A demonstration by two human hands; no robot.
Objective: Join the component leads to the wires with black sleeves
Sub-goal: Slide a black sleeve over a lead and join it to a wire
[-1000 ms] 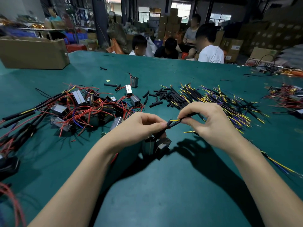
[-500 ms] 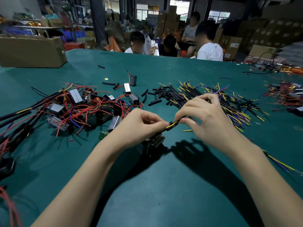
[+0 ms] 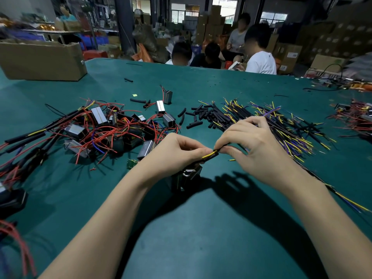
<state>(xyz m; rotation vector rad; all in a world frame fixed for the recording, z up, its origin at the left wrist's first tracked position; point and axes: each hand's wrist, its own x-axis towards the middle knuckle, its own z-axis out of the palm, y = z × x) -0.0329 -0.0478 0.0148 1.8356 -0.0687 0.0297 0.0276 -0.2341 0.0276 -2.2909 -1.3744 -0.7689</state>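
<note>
My left hand (image 3: 177, 152) pinches a short black sleeve (image 3: 210, 156) with a yellow wire end showing at it. A dark boxy component (image 3: 187, 176) hangs just under that hand, its leads hidden by my fingers. My right hand (image 3: 255, 143) pinches the black-sleeved wire (image 3: 223, 147) on the sleeve's right side, and the wire trails off under my right forearm. Both hands meet above the green table (image 3: 201, 238).
A pile of components with red leads (image 3: 104, 129) lies to the left. Loose black sleeves (image 3: 195, 117) and a heap of yellow, blue and black wires (image 3: 281, 125) lie behind my hands. A cardboard box (image 3: 40, 59) stands far left. Several people sit beyond the table.
My hands have drawn closer together and a little nearer the wire heap. The yellow wire end now shows at my left fingertips, against the sleeve.
</note>
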